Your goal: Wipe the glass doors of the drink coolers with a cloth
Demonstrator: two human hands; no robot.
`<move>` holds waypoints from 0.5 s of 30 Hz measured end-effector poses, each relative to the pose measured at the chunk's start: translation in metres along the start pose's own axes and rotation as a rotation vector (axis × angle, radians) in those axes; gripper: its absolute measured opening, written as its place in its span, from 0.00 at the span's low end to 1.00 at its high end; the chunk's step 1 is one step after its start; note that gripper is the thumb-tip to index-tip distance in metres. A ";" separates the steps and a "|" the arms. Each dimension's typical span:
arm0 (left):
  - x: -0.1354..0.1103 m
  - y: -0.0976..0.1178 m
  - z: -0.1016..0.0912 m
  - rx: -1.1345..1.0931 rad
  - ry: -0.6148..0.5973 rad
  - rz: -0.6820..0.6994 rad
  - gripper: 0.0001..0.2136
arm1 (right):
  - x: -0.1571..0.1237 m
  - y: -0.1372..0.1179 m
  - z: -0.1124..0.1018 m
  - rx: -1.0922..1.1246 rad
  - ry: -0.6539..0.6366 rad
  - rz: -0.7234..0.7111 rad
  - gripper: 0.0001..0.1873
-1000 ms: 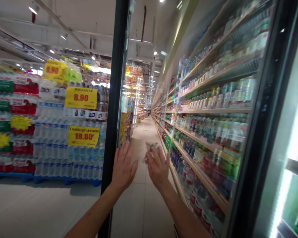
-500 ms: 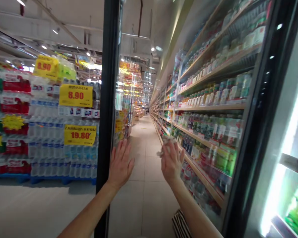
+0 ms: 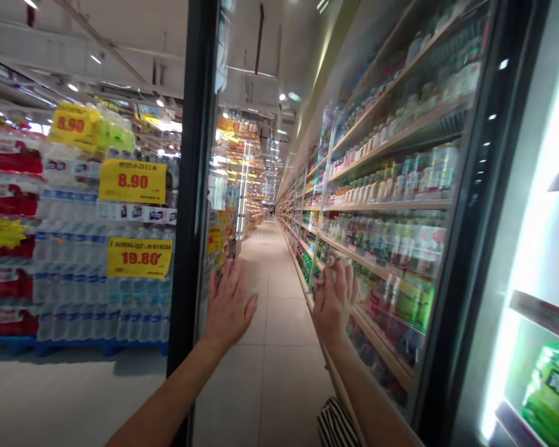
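Observation:
In front of me stands a glass door [image 3: 289,385] with a dark frame [image 3: 186,186], swung out from a lit cooler. My left hand [image 3: 230,304] is spread near the left frame edge, fingers up, palm toward the glass, holding nothing. Further right, my right hand [image 3: 335,304] presses a crumpled greyish cloth [image 3: 338,257] to the glass. The cloth bulges above its fingertips; the rest is hidden behind the fingers. Contact of the left palm with the glass cannot be made out.
Bottles and cans fill long shelves [image 3: 386,205] at the right, seen through the glass. Packed water bottles [image 3: 74,279] with yellow price signs [image 3: 133,181] stack up at the left. A green package [image 3: 552,391] sits in the cooler at the lower right. Black-and-white striped fabric [image 3: 338,422] shows below.
My right hand has slid a little to the right with the cloth. The left hand has barely moved. The view has shifted slightly, and the door frame appears further left.

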State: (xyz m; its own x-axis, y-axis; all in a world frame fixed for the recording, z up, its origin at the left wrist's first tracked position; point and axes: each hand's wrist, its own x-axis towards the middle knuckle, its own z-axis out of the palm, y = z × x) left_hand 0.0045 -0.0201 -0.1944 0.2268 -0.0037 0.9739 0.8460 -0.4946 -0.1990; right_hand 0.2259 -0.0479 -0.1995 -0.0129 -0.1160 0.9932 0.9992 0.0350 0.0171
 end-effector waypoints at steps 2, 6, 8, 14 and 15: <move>0.015 0.005 0.003 -0.004 0.008 -0.008 0.32 | -0.002 -0.001 0.000 0.070 -0.080 -0.169 0.20; 0.034 0.010 0.011 -0.006 0.001 -0.041 0.31 | 0.005 0.019 -0.001 0.030 -0.013 -0.094 0.23; 0.036 0.009 0.014 -0.009 0.007 -0.039 0.31 | 0.010 0.026 -0.002 -0.035 0.064 0.066 0.24; 0.032 0.004 0.018 0.038 0.016 -0.034 0.30 | 0.008 0.010 -0.002 0.072 -0.086 -0.227 0.21; 0.032 0.004 0.019 0.036 0.017 -0.034 0.30 | 0.010 0.013 -0.002 0.070 -0.081 -0.232 0.20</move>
State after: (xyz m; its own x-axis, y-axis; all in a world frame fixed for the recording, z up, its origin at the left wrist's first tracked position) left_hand 0.0242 -0.0060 -0.1658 0.1896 -0.0028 0.9819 0.8701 -0.4628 -0.1693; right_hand 0.2385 -0.0504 -0.1898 -0.2475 -0.0493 0.9676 0.9641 0.0861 0.2510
